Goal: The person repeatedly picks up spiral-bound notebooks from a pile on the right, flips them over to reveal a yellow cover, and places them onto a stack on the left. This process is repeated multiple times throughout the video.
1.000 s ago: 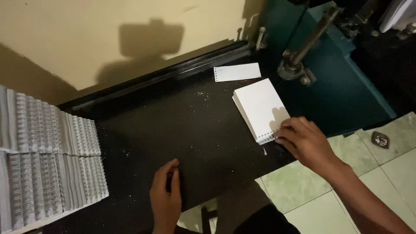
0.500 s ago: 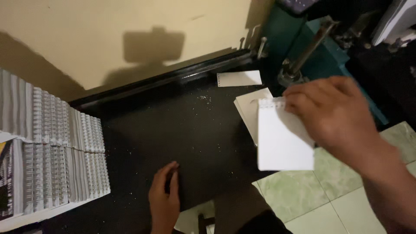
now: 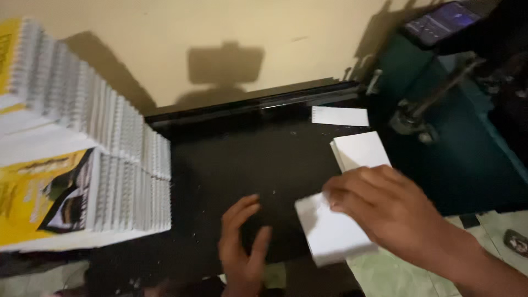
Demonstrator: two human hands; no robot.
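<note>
The right hand (image 3: 385, 212) is clamped on a small white rectangular pad of blank paper sheets (image 3: 330, 234), fingers curled over its upper right corner with the fingertips pressing down on the top sheet, so the pad sits tilted under the palm, its lower edge over the near rim of the dark matte black worktop (image 3: 242, 165). Just left of that pad, the left hand (image 3: 242, 242) lies flat on the worktop with its fingers loosely spread and the thumb out toward the pad, holding nothing; a narrow gap of bare surface separates it from the pad's left edge. Directly beyond the right hand's knuckles sits a thicker white stack of the same cut sheets (image 3: 360, 149), partly covered by the fingers, and farther back from it, near the wall, lies a single thin white paper strip (image 3: 340, 116). To the right of the right hand rises a dark teal metal machine with a lever arm (image 3: 434, 110). Under the right forearm is pale green marbled floor tile (image 3: 396, 275). Far to the left of the left hand stand tall rows of white spiral-bound notebooks with yellow covers (image 3: 82, 170), stacked closely against the cream wall (image 3: 165, 33)
</note>
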